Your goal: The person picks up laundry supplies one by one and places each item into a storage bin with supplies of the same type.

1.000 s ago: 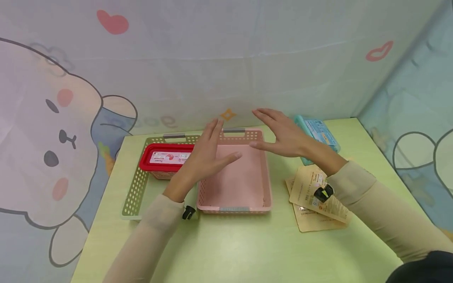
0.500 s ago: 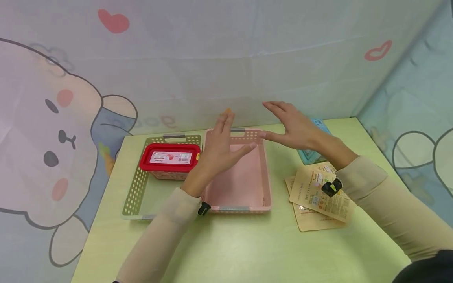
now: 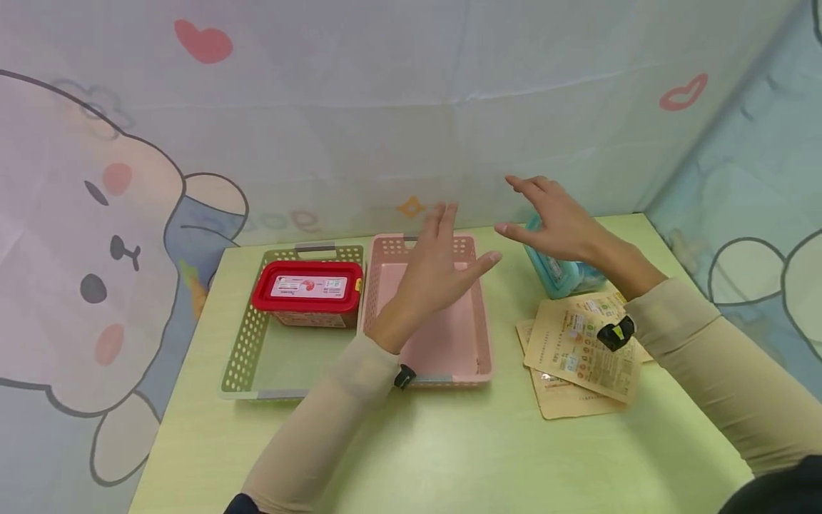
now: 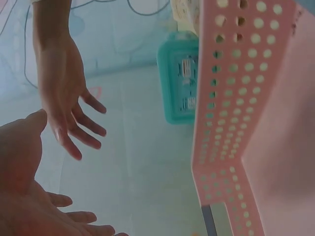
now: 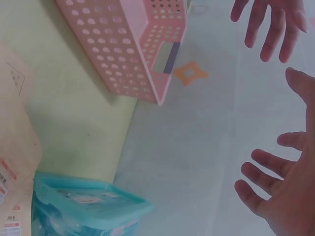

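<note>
My left hand (image 3: 435,277) is raised over the pink basket (image 3: 385,246), fingers extended and thumb spread, holding nothing. To its right my right hand (image 3: 561,225) hangs in the air with fingers straight and thumb apart, its palm toward the left hand. Below and behind the right hand stands a teal-lidded box (image 3: 554,275), partly hidden by hand and forearm in the head view. In the right wrist view the teal box (image 5: 93,201) shows below the right hand (image 5: 290,187), apart from it. The left wrist view shows both palms bare beside the pink basket (image 4: 231,98).
A green basket (image 3: 276,360) left of the pink one holds a red-lidded box (image 3: 308,287). Several tan pouches (image 3: 578,357) lie overlapping at the right under the right forearm. A printed curtain (image 3: 359,107) hangs behind the table (image 3: 449,450).
Both hands have moved to the right together, the left from between the baskets to over the pink basket, the right up toward the teal box. The boxes, baskets and pouches stay put.
</note>
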`<action>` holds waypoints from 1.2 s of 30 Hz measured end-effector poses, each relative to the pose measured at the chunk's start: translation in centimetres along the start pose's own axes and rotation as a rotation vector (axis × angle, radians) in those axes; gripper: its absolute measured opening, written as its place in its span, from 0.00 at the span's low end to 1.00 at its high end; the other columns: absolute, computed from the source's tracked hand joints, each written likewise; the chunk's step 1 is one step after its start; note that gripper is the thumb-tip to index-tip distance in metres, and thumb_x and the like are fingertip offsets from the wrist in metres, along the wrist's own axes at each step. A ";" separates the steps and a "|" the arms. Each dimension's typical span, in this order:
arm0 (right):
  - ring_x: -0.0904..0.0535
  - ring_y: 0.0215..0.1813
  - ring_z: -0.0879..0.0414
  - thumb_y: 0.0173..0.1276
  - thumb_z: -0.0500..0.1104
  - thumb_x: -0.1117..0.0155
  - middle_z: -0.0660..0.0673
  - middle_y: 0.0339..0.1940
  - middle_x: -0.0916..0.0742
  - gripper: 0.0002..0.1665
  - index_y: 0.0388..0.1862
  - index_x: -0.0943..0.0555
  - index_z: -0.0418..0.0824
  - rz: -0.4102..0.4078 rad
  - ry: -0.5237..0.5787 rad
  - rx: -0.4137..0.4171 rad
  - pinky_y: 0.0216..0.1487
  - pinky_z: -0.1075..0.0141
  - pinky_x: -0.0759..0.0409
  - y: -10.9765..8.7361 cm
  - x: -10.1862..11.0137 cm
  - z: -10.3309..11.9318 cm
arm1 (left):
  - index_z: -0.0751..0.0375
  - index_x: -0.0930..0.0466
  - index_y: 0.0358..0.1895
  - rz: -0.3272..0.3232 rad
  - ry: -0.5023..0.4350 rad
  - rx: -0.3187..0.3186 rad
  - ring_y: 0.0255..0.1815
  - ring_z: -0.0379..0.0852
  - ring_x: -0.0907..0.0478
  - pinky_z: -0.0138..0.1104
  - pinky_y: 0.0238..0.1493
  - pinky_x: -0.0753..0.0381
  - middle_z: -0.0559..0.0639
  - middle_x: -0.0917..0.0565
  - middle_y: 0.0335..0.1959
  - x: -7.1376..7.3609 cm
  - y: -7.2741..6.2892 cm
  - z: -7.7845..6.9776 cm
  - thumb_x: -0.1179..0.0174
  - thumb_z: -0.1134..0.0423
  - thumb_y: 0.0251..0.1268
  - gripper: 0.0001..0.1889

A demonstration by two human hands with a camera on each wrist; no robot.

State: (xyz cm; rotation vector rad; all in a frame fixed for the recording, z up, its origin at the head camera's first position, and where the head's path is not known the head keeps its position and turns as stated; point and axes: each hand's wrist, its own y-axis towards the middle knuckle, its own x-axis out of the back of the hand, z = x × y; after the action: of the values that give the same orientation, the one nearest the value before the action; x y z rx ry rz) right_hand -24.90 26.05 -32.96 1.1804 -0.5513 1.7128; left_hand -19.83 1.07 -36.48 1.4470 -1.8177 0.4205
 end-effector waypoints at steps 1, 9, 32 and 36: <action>0.37 0.78 0.33 0.77 0.65 0.38 0.32 0.81 0.34 0.53 0.89 0.48 0.47 -0.005 0.005 -0.002 0.72 0.30 0.36 0.0 0.0 -0.2 | 0.49 0.60 0.89 0.000 -0.004 0.003 0.87 0.57 0.53 0.58 0.78 0.37 0.51 0.58 0.89 -0.3 0.0 -0.4 0.41 0.26 0.69 0.57; 0.31 0.73 0.33 0.78 0.58 0.36 0.31 0.72 0.27 0.49 0.87 0.43 0.39 -0.058 0.045 -0.018 0.70 0.32 0.33 -0.6 0.3 -2.0 | 0.51 0.59 0.88 0.019 -0.009 -0.013 0.86 0.56 0.49 0.55 0.77 0.34 0.54 0.54 0.88 -2.2 0.5 -2.1 0.39 0.29 0.70 0.56; 0.22 0.59 0.28 0.80 0.51 0.37 0.24 0.62 0.23 0.42 0.80 0.38 0.26 -0.098 0.032 -0.166 0.58 0.34 0.24 -2.2 -0.6 -8.0 | 0.53 0.58 0.88 0.105 -0.018 0.010 0.86 0.50 0.48 0.49 0.77 0.32 0.52 0.49 0.87 -7.5 2.8 -5.7 0.44 0.30 0.74 0.52; 0.20 0.56 0.29 0.80 0.52 0.37 0.23 0.58 0.20 0.42 0.78 0.36 0.25 -0.094 0.027 -0.188 0.55 0.35 0.22 -2.3 -1.1 -9.1 | 0.54 0.60 0.88 0.125 -0.051 0.055 0.85 0.51 0.45 0.48 0.76 0.31 0.52 0.47 0.87 -8.7 2.7 -6.6 0.44 0.30 0.74 0.53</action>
State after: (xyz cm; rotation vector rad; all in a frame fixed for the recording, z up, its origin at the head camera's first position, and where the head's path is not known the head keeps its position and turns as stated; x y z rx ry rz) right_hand -26.96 33.59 -38.18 1.0321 -0.6171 1.5592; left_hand -19.41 12.19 -37.99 1.3965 -1.9579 0.5035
